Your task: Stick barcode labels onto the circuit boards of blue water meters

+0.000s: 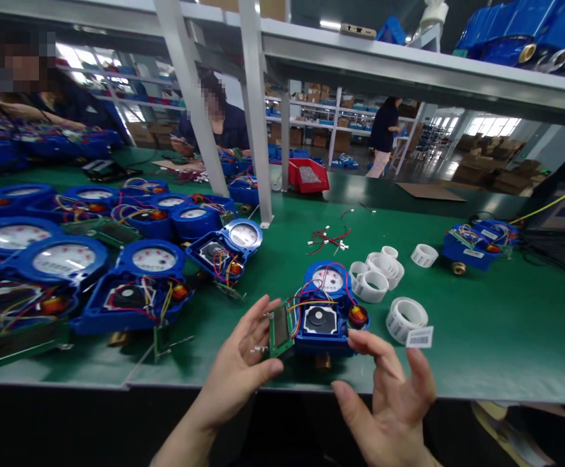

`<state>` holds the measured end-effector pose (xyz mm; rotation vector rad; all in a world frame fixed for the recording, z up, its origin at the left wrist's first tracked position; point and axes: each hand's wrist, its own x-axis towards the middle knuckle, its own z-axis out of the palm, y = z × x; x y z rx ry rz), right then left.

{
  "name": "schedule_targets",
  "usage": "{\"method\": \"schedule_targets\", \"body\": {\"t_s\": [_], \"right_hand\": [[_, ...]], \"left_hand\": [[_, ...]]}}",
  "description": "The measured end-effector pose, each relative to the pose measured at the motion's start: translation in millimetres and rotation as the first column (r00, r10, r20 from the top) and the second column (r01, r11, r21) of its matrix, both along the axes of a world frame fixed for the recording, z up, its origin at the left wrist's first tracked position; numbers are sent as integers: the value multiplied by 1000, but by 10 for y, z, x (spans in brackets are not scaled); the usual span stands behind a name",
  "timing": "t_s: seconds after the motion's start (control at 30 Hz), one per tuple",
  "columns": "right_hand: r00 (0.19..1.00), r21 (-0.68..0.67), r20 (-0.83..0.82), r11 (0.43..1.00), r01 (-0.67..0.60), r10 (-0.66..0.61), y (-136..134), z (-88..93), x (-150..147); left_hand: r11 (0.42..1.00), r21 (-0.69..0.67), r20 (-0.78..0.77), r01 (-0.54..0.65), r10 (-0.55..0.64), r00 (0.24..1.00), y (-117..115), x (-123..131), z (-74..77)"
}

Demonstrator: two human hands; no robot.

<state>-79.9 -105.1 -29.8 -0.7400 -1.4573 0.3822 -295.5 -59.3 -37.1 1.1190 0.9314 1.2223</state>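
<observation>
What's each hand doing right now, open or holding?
Left hand: open, fingertips against green circuit board of blue water meter.
Right hand: open, barcode label stuck on a fingertip.

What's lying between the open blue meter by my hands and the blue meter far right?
In the head view, several white label rolls lie on the green mat between the open blue meter and the blue meter at far right.

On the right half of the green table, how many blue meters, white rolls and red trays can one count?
Blue plastic water meters, opened, with coloured wires: 2
White round label rolls: 6
Red plastic tray: 1
Total: 9
</observation>
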Motion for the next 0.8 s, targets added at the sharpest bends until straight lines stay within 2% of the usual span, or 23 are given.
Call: {"method": "schedule_targets", "body": {"t_s": [0.13, 0.2, 0.27, 0.37, 0.47, 0.53, 0.57, 0.67, 0.7, 0.73, 0.8], "right_hand": [[1000, -11, -7, 1000, 17, -17, 7, -24, 50], [1000, -17, -1, 1000, 17, -17, 7, -29, 117], [999, -64, 3, 997, 39, -39, 2, -2, 216], [998, -187, 31, 981, 52, -47, 2, 121, 401], [994, -303, -37, 947, -108, 101, 32, 330, 559], [965, -424, -150, 868, -257, 213, 72, 498, 603], [947, -502, -207, 804, -318, 245, 99, 586, 603], [900, -713, -312, 551, -434, 305, 216, 832, 534], [892, -754, -313, 486, -442, 325, 270, 902, 501], [890, -783, -291, 447, -432, 352, 330, 966, 470], [888, -812, -172, 448, -373, 427, 463, 1080, 423]], "left_hand": [[997, 26, 3, -75, 75, 997, -27, 17, 91], [994, 43, 6, -104, 104, 995, -24, 33, 245], [992, 6, -24, -128, 128, 992, 15, 39, 472], [975, -201, -107, -94, 74, 992, 136, 26, 845], [884, -466, -80, 35, -82, 993, 269, 4, 1097], [806, -586, -39, 83, -131, 991, 322, -7, 1157], [778, -621, -23, 91, -134, 991, 334, -12, 1161], [741, -666, 7, 86, -110, 994, 329, -30, 1116], [733, -675, 16, 88, -105, 994, 326, -36, 1099], [731, -677, 19, 86, -99, 995, 328, -39, 1089], [742, -667, -6, 67, -96, 995, 359, -36, 1103]]}}
